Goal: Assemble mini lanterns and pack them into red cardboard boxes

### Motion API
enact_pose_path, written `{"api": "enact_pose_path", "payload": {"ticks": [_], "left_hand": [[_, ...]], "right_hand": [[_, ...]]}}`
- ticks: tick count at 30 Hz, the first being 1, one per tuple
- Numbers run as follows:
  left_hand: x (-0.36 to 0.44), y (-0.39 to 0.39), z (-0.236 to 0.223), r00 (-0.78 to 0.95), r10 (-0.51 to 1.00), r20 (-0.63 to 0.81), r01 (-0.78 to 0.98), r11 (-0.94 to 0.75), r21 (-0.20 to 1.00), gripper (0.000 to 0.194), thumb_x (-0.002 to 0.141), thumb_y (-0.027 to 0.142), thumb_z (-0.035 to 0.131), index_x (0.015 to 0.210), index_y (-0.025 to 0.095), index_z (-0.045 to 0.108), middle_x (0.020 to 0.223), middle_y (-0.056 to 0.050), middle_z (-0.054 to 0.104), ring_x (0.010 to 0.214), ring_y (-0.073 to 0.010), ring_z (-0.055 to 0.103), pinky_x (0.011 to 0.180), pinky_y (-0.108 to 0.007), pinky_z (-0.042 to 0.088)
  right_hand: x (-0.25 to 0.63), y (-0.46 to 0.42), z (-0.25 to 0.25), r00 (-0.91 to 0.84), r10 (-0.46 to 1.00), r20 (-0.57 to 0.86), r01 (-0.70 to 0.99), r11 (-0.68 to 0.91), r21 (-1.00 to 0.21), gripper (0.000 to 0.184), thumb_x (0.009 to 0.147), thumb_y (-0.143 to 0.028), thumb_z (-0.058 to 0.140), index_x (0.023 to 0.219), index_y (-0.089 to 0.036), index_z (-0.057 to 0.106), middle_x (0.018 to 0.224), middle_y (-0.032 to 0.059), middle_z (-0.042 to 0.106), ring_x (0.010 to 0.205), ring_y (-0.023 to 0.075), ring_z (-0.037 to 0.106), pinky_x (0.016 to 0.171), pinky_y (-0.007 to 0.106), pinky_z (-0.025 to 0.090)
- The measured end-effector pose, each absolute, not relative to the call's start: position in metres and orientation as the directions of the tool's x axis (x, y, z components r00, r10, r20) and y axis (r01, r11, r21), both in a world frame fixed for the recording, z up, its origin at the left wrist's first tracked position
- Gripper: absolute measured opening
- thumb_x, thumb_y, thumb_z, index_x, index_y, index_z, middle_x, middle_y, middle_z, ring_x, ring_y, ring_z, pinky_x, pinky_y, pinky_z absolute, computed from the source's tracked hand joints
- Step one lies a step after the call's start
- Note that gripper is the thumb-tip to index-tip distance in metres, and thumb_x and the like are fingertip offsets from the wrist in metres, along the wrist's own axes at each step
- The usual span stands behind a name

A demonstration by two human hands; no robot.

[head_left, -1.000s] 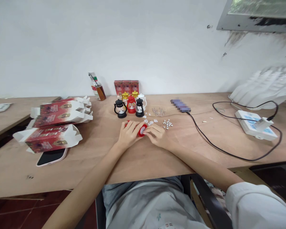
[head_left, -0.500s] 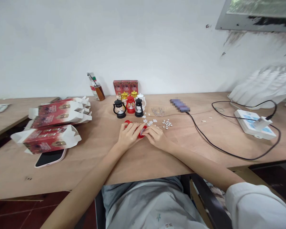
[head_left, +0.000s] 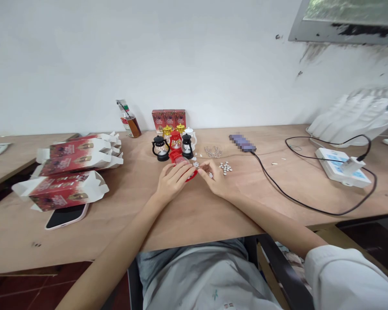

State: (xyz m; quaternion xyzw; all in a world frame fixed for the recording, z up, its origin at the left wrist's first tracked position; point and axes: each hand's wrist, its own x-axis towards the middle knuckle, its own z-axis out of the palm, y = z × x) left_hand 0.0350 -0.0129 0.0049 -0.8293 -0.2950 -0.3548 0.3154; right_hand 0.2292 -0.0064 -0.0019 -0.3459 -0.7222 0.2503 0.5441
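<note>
A small red lantern (head_left: 180,159) with a clear middle lies tilted on the table, its base towards me. My left hand (head_left: 173,178) is closed over it, fingers laid across its side. Close to the lantern's base is my right hand (head_left: 215,178), thumb and forefinger apart with nothing visible between them. Just beyond stand several finished-looking lanterns: a black lantern (head_left: 161,149), a second black one (head_left: 187,147), a red one (head_left: 175,140), a white one (head_left: 192,136) and gold ones behind. Small white pieces (head_left: 195,164), partly hidden by my right hand, lie beside round button cells (head_left: 226,168).
Thin metal pieces (head_left: 213,151) lie past the button cells. Red boxes (head_left: 169,119) and a bottle (head_left: 130,122) stand by the wall. Open cartons (head_left: 63,191) and a phone (head_left: 66,216) are at left. A cable (head_left: 274,191) runs from another phone (head_left: 242,142) to a power strip (head_left: 338,165).
The red lantern has tipped so its clear body shows beyond my left hand. My right hand has drawn back from its base, its fingers parting. The view has shifted slightly.
</note>
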Motion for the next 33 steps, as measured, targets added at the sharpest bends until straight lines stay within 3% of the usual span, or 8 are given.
{"api": "enact_pose_path", "payload": {"ticks": [3, 6, 11, 16, 21, 25, 28, 33], "left_hand": [[0.033, -0.013, 0.007, 0.669, 0.162, 0.725, 0.592, -0.707, -0.388, 0.035, 0.09, 0.013, 0.05, 0.123, 0.024, 0.052, 0.122, -0.007, 0.064, 0.119, -0.0171, 0.056, 0.1, -0.035, 0.043], [0.034, -0.013, 0.008, 0.735, 0.152, 0.661, 0.501, -0.779, -0.378, 0.037, 0.09, 0.01, 0.049, 0.123, 0.024, 0.052, 0.13, -0.009, 0.058, 0.127, -0.0173, 0.048, 0.103, -0.036, 0.044], [0.038, -0.011, 0.005, 0.772, 0.284, 0.569, 0.491, -0.835, -0.249, 0.048, 0.088, 0.003, 0.036, 0.13, 0.024, 0.045, 0.139, -0.01, 0.049, 0.137, -0.0197, 0.033, 0.108, -0.046, 0.039], [0.038, -0.012, 0.006, 0.596, 0.43, 0.678, 0.645, -0.759, -0.086, 0.068, 0.072, -0.001, 0.039, 0.137, 0.019, 0.035, 0.137, -0.012, 0.05, 0.135, -0.0238, 0.036, 0.108, -0.05, 0.033], [0.034, -0.01, 0.005, 0.285, 0.54, 0.792, 0.698, -0.683, 0.215, 0.061, 0.075, 0.019, 0.051, 0.134, 0.015, 0.033, 0.134, -0.018, 0.047, 0.125, -0.0281, 0.044, 0.101, -0.048, 0.038], [0.033, -0.006, 0.0, 0.237, 0.69, 0.684, 0.692, -0.614, 0.379, 0.063, 0.078, 0.038, 0.059, 0.132, 0.017, 0.034, 0.131, -0.016, 0.05, 0.121, -0.0279, 0.048, 0.098, -0.046, 0.038], [0.034, -0.003, -0.005, 0.304, 0.781, 0.546, 0.707, -0.569, 0.42, 0.063, 0.076, 0.043, 0.061, 0.128, 0.018, 0.036, 0.13, -0.015, 0.053, 0.119, -0.0288, 0.051, 0.098, -0.048, 0.036], [0.036, 0.002, -0.01, 0.369, 0.861, 0.351, 0.725, -0.503, 0.471, 0.059, 0.076, 0.05, 0.061, 0.121, 0.019, 0.039, 0.127, -0.013, 0.056, 0.113, -0.0304, 0.055, 0.093, -0.048, 0.036]], "right_hand": [[0.229, 0.004, -0.009, -0.234, 0.897, 0.376, 0.042, 0.396, -0.917, 0.028, 0.086, -0.042, 0.055, 0.104, -0.021, 0.05, 0.087, 0.0024, 0.066, 0.079, 0.014, 0.064, 0.073, 0.029, 0.053], [0.229, 0.012, -0.013, -0.375, 0.902, 0.216, -0.113, 0.187, -0.976, 0.031, 0.084, -0.041, 0.058, 0.107, -0.022, 0.051, 0.089, 0.0032, 0.068, 0.081, 0.015, 0.066, 0.073, 0.03, 0.054], [0.231, 0.018, -0.014, -0.351, 0.879, 0.324, -0.16, 0.285, -0.945, 0.041, 0.072, -0.039, 0.071, 0.105, -0.024, 0.053, 0.1, 0.0037, 0.069, 0.093, 0.0172, 0.065, 0.083, 0.033, 0.053], [0.233, 0.02, -0.018, -0.327, 0.85, 0.413, 0.027, 0.445, -0.895, 0.047, 0.07, -0.037, 0.073, 0.108, -0.021, 0.051, 0.109, 0.0062, 0.064, 0.095, 0.0159, 0.063, 0.087, 0.034, 0.051], [0.236, 0.017, -0.019, -0.361, 0.839, 0.408, 0.164, 0.488, -0.858, 0.05, 0.07, -0.031, 0.073, 0.11, -0.02, 0.046, 0.118, 0.0095, 0.058, 0.097, 0.0169, 0.062, 0.085, 0.035, 0.052], [0.238, 0.017, -0.02, -0.447, 0.812, 0.375, 0.239, 0.513, -0.825, 0.05, 0.072, -0.02, 0.066, 0.116, -0.019, 0.042, 0.123, 0.012, 0.055, 0.104, 0.0197, 0.06, 0.09, 0.04, 0.049], [0.24, 0.022, -0.021, -0.471, 0.795, 0.383, 0.298, 0.552, -0.779, 0.053, 0.069, -0.005, 0.053, 0.119, -0.018, 0.042, 0.122, 0.0114, 0.057, 0.106, 0.0198, 0.058, 0.093, 0.041, 0.047], [0.256, 0.049, -0.009, -0.273, 0.809, 0.521, 0.609, 0.564, -0.557, 0.044, 0.07, -0.002, 0.046, 0.113, -0.012, 0.051, 0.114, 0.0142, 0.059, 0.108, 0.0239, 0.054, 0.096, 0.043, 0.043]]}}
